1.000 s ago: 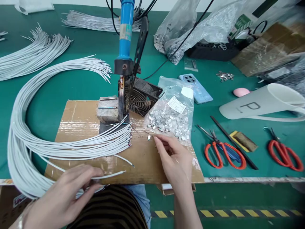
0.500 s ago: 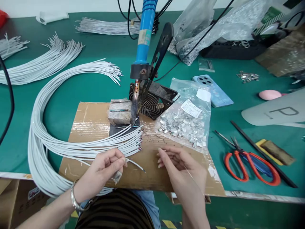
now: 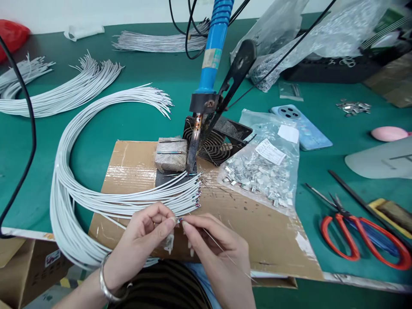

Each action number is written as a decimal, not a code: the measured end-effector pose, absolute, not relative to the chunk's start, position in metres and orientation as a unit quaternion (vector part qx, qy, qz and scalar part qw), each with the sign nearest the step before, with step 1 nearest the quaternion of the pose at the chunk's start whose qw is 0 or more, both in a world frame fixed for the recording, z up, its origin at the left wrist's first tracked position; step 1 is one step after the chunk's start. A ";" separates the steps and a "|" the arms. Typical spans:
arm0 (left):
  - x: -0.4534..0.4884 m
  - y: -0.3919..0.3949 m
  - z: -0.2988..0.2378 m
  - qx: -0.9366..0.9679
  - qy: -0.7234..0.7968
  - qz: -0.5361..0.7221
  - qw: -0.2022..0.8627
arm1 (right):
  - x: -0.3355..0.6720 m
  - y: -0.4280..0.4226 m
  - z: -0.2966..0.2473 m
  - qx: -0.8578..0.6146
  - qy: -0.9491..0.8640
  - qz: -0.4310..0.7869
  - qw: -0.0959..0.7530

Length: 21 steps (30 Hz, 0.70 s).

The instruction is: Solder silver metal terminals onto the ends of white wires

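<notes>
My left hand [image 3: 151,229] is closed in a pinch on one white cable, whose dark tip [image 3: 179,220] just shows between my fingertips. A crumpled, clear-whitish piece [image 3: 169,243] hangs below those fingers. My right hand [image 3: 217,249] meets it there, thumb and forefinger closed at the cable's tip. A thin silvery wire [image 3: 231,260], like solder, runs through the right hand and trails toward the lower right. Just behind both hands, a bundle of white cables [image 3: 128,199] lies with its ends on the cardboard [image 3: 257,244]. Above those ends stands a blue-handled soldering iron [image 3: 214,47], tip down.
A sponge-like block [image 3: 170,155] and a black fan [image 3: 219,141] sit by the iron's tip. Rightward lie a bag of small metal pieces [image 3: 257,171], a phone [image 3: 302,126] and red-handled scissors [image 3: 341,234]. More cable bundles [image 3: 71,92] are at the back left.
My right hand has moved left, and its fingertips now meet the left hand's at the cable tip. The camera view has shifted somewhat, moving the bench's things rightward in the picture.
</notes>
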State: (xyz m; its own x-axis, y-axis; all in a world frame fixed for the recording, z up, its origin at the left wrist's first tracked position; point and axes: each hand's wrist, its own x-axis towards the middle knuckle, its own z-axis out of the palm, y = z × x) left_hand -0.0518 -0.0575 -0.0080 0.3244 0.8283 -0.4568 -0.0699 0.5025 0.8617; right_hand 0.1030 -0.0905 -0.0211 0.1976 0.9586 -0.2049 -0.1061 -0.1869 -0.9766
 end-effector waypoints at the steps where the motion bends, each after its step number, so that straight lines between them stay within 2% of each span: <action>1: -0.051 -0.058 -0.007 0.391 0.489 0.315 0.713 | 0.103 -0.091 -0.021 -0.571 -0.369 0.519 0.519; 10: -0.048 -0.058 -0.006 0.412 0.509 0.312 0.688 | 0.104 -0.091 -0.020 -0.562 -0.360 0.537 0.516; 21: -0.050 -0.054 -0.002 0.409 0.488 0.293 0.713 | 0.115 -0.088 -0.024 -0.506 -0.369 0.590 0.509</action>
